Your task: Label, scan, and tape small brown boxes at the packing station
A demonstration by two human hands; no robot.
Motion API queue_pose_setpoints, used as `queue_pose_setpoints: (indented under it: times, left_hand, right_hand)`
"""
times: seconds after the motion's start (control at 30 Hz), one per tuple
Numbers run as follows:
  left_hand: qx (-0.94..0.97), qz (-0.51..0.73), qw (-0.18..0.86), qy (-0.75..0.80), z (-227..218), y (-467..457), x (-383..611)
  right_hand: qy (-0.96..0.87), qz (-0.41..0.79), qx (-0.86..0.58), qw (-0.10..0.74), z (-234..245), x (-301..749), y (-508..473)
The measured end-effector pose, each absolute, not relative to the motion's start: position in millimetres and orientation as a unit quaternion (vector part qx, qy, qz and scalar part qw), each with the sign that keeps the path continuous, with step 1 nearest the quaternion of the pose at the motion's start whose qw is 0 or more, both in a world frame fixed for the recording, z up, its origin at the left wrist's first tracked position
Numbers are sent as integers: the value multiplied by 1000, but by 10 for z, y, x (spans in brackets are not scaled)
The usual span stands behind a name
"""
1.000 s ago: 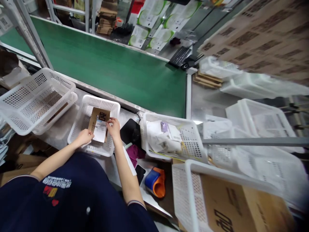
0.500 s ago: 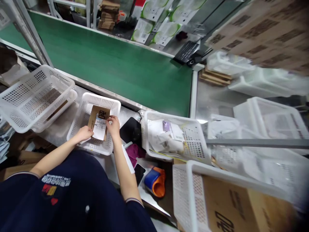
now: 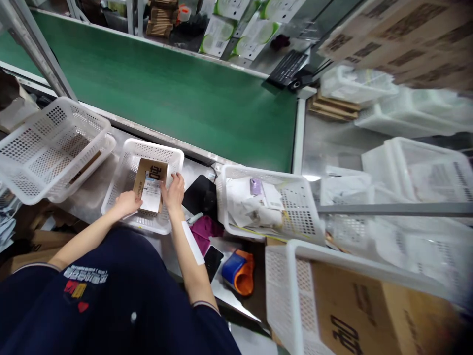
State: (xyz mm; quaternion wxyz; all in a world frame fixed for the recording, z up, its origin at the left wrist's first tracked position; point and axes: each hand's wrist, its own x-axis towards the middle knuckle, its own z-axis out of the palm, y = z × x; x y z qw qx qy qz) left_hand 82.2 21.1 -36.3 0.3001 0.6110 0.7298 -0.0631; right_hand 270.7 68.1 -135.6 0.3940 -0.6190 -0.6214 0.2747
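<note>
A small brown cardboard box (image 3: 148, 175) with a white shipping label (image 3: 151, 195) on top lies in a small white perforated basket (image 3: 170, 155). My left hand (image 3: 127, 203) grips the box's near left corner with curled fingers. My right hand (image 3: 173, 192) lies along the box's right edge, fingers stretched flat against the label's side. Both forearms reach in from the lower left over my dark blue shirt.
A green conveyor belt (image 3: 177, 93) runs behind the baskets. A larger white basket (image 3: 51, 148) sits left; one with papers and packets (image 3: 266, 207) sits right. A basket holding a big carton (image 3: 351, 305) is near right. An orange-blue tape dispenser (image 3: 240, 271) and a phone (image 3: 212, 259) lie by my right arm.
My right hand has shifted from pinching the label's top edge to lying flat along the box's right side. The left hand keeps its hold; the view tilted slightly.
</note>
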Motion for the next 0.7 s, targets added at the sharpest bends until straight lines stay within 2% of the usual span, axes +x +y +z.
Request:
queue_pose_setpoints:
  times: [0.13,0.23,0.37,0.5,0.6,0.7]
  left_hand:
    - [618,-71,277,732,-326,119,765]
    - [621,-31,272,734,-366,18,635]
    - [614,44,267,741,-447,-103,361]
    - [593,103,257,756,-472,-144,97]
    - [584,120,247,764,-464,-128,-5]
    - [596,119,244,755,-463,-105,-10]
  right_hand:
    - [-795,254,-473,283,-1310,2643,621]
    - [-840,251,-423,228,-1267,2541,680]
    - [-841,229,-449,199,-1236,2398,551]
    - [-862,235,-413,175,-1241,2248,10]
    - [-874,248,-379,179,-1196,2136,-200]
    - [-853,232,-424,198,-1089,2026,44]
